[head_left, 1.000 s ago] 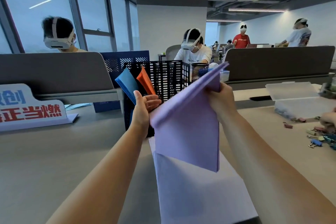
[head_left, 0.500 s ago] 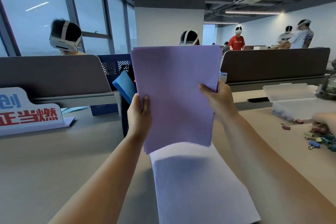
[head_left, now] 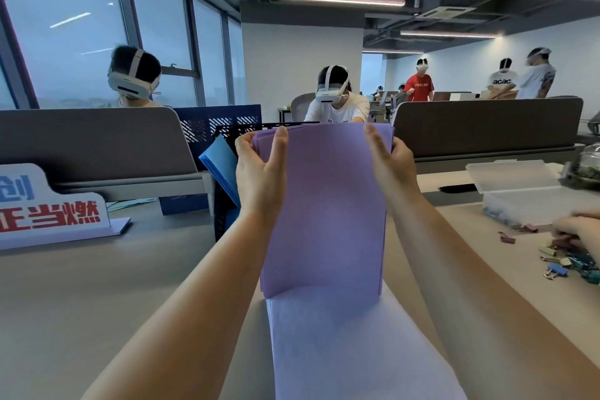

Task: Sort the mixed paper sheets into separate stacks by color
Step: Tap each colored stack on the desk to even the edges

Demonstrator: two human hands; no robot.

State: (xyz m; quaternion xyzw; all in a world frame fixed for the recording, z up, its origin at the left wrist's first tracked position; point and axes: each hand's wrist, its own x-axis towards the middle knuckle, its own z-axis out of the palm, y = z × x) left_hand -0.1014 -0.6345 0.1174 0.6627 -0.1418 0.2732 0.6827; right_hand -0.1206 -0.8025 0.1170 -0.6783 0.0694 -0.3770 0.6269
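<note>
Head view shows us a sheaf of purple sheets [head_left: 324, 211] standing upright between our two hands, its lower edge down at the far end of a pale lavender stack [head_left: 350, 351] that lies flat on the tabletop [head_left: 97, 286]; the two seem to touch. Our left hand [head_left: 259, 172] grips the sheaf's upper left edge, thumb laid on the front and fingers curled round the side. Our right hand [head_left: 391, 169] grips the upper right edge the same way, thumb in front, fingers behind the paper. Just left of the sheaf, blue sheets [head_left: 220, 166] lean tilted in a black mesh rack [head_left: 222, 224], most of which the purple paper hides. Further left a white sign [head_left: 48, 208] with red and blue characters stands on the tabletop. Off to the right sit a clear plastic box [head_left: 516, 185] and a scatter of binder clips [head_left: 565, 261], with another person's hand [head_left: 581, 227] among them. Beyond a grey partition [head_left: 487, 123], people in headsets sit and stand.
</note>
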